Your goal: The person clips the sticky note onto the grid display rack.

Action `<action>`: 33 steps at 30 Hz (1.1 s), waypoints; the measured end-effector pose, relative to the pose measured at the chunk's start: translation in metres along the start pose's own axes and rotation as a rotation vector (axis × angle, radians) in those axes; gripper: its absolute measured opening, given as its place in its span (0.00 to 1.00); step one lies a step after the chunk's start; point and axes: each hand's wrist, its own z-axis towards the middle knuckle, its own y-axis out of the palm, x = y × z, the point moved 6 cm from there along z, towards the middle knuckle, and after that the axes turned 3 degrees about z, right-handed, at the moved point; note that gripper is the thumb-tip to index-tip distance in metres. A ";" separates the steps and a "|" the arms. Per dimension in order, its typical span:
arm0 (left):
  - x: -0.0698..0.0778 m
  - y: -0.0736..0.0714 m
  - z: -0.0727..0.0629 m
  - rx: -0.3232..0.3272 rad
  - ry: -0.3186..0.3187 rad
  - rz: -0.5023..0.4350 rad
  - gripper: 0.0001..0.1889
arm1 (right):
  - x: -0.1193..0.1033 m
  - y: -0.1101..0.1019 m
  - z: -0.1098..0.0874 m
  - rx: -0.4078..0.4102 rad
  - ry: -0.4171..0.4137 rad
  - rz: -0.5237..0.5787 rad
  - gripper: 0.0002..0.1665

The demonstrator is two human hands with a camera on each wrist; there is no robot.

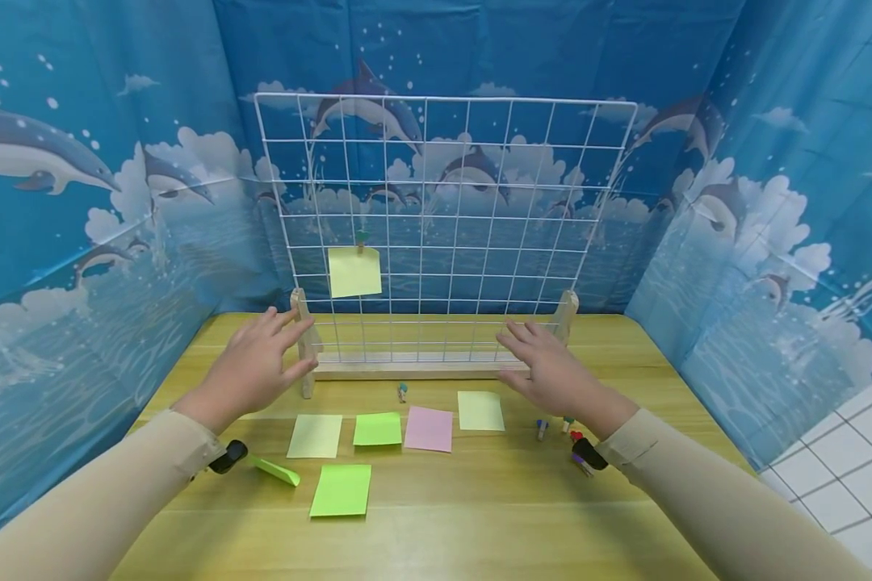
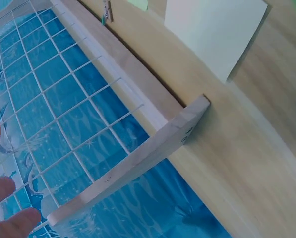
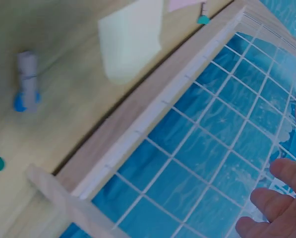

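Observation:
My left hand point(image 1: 250, 363) is held up with spread fingers by the left wooden support point(image 1: 304, 343) of a white wire grid point(image 1: 446, 98). My right hand point(image 1: 552, 371), fingers also extended, is in front of the grid's right support point(image 1: 567, 311). Neither holds anything. In the left wrist view, fingertips point(image 2: 21, 220) overlap the grid near the top of the wooden support point(image 2: 133, 166). The right wrist view has fingers point(image 3: 269, 203) in front of the wires. A small clothespin point(image 1: 361, 242) holds a pale yellow sticky note point(image 1: 354, 273) on the grid's left part.
On the wooden table lie pale yellow point(image 1: 315, 436), green point(image 1: 378, 429) and pink point(image 1: 429, 429) notes, plus several others. A curled green note point(image 1: 274, 470) is near my left wrist. One small clothespin point(image 1: 403, 393) lies before the grid; several more, including a blue-decorated clothespin point(image 1: 542, 428), lie right.

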 end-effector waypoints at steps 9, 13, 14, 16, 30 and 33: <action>-0.003 0.011 -0.010 -0.021 0.009 0.026 0.39 | 0.012 0.012 -0.019 -0.007 0.003 -0.054 0.45; -0.006 0.018 -0.015 -0.043 0.000 0.026 0.41 | 0.015 0.014 -0.026 0.000 0.000 -0.063 0.45; -0.007 0.019 -0.016 -0.047 -0.003 0.021 0.41 | 0.016 0.014 -0.028 0.000 -0.001 -0.059 0.45; -0.008 0.021 -0.018 -0.054 -0.006 0.021 0.41 | 0.019 0.015 -0.031 -0.009 0.011 -0.046 0.45; -0.019 0.038 -0.035 -0.097 -0.036 0.002 0.41 | 0.043 0.022 -0.050 -0.024 0.069 -0.022 0.46; -0.020 0.041 -0.039 -0.108 -0.040 -0.003 0.40 | 0.046 0.023 -0.055 -0.025 0.075 -0.012 0.46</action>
